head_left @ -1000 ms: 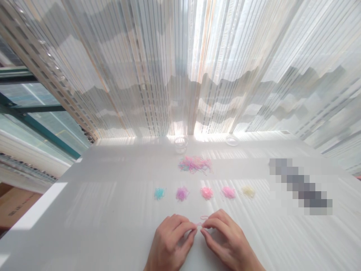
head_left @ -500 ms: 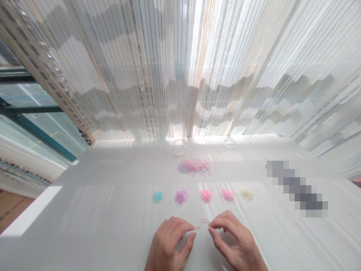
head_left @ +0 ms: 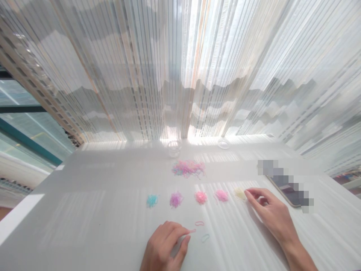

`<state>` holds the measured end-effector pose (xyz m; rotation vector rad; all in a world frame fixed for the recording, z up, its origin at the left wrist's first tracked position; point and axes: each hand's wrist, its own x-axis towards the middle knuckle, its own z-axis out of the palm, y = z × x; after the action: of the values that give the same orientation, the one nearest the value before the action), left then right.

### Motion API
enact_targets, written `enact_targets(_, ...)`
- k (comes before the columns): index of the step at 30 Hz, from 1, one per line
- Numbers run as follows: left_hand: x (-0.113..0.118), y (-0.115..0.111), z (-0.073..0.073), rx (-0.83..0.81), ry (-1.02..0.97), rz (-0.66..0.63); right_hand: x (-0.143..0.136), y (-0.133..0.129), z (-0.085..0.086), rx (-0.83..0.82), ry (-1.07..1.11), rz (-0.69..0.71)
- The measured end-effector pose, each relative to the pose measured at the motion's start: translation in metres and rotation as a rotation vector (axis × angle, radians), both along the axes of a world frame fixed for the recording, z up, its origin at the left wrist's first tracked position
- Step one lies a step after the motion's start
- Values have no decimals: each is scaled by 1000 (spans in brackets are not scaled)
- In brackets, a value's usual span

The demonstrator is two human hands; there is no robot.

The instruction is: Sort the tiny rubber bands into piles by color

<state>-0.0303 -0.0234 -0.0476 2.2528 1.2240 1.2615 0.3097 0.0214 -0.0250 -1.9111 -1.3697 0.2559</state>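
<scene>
My left hand (head_left: 166, 242) rests on the white table, thumb and index finger apart. Its index fingertip touches a small pink rubber band (head_left: 193, 230) on the tabletop. Just beyond lie a second pink band (head_left: 199, 223) and a teal band (head_left: 205, 238). Off to the right, my right hand (head_left: 269, 210) has thumb and index finger pinched together at the edge of a pale yellow pile of bands (head_left: 240, 194); whether a band is between them cannot be made out. Left of it, in a row, are piles in pink (head_left: 221, 195), coral (head_left: 200, 197), purple (head_left: 176, 199) and teal (head_left: 152, 200).
Behind the row lies a mixed heap of coloured bands (head_left: 188, 169). A clear cup (head_left: 174, 148) and a clear lid (head_left: 223, 144) stand near the table's far edge. A partly blurred phone (head_left: 287, 188) lies at right. Striped sheer curtains (head_left: 158, 75) hang behind.
My right hand has moved from beside my left hand out to the yellow pile, exposing the teal band on the table. My left hand stays put. The view has shifted slightly.
</scene>
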Motion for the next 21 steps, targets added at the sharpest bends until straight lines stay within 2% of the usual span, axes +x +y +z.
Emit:
enact_targets(3, 0, 0, 1, 14, -4, 8, -1, -2, -5, 8, -31, 50)
enact_targets(8, 2, 1, 0, 29, 1, 13, -3, -1, -14, 139, -140, 165)
enact_targets(12, 0, 1, 3, 18, 24, 7, -9, 4, -21, 158, -230, 252)
enact_targets(21, -4, 2, 12, -1, 89, -34, -14, 11, -19, 135, -199, 252)
